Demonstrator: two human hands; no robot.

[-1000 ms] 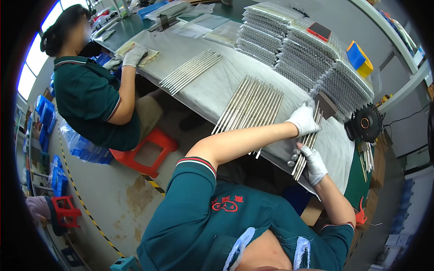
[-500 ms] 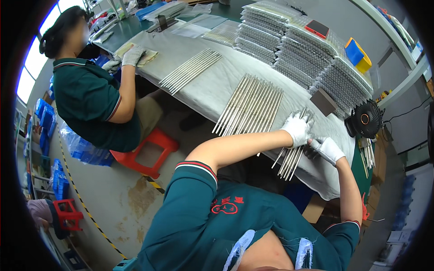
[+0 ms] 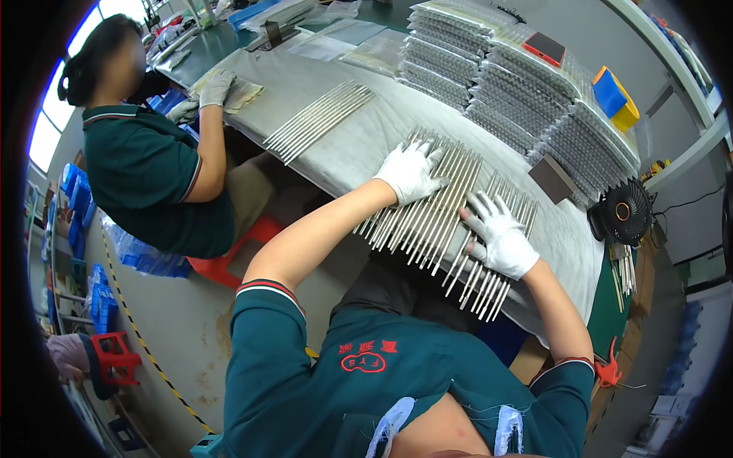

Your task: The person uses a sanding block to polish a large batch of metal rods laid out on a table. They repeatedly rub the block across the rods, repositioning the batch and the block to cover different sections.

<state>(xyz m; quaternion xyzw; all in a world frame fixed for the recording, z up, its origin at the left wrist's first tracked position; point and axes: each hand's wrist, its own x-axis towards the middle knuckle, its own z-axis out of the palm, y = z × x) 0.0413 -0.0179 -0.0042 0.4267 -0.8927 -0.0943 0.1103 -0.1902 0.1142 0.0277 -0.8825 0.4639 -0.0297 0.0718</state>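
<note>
Many thin silvery metal rods [image 3: 427,233] lie side by side across the white cloth on the table, their near ends jutting past its front edge. My left hand [image 3: 409,174], in a white glove, lies with fingers spread on the upper left part of these rods. Spread over a second group of rods [image 3: 489,287], just to the right, is my right hand [image 3: 504,243], also gloved; bare fingertips show through its glove. The two groups lie close together. Neither hand is closed round a rod.
A smaller row of rods [image 3: 321,122] lies farther left. Bubble-wrap stacks [image 3: 519,95] stand behind, topped by a red-edged phone [image 3: 544,48] and tape rolls [image 3: 615,99]. At right are a dark block [image 3: 552,179] and a black fan [image 3: 622,211]. A co-worker [image 3: 149,164] works at left.
My left hand has moved left from the right-hand bundle onto the larger row. My right hand has shifted left onto the bundle, whose rods now lie spread beside the row.
</note>
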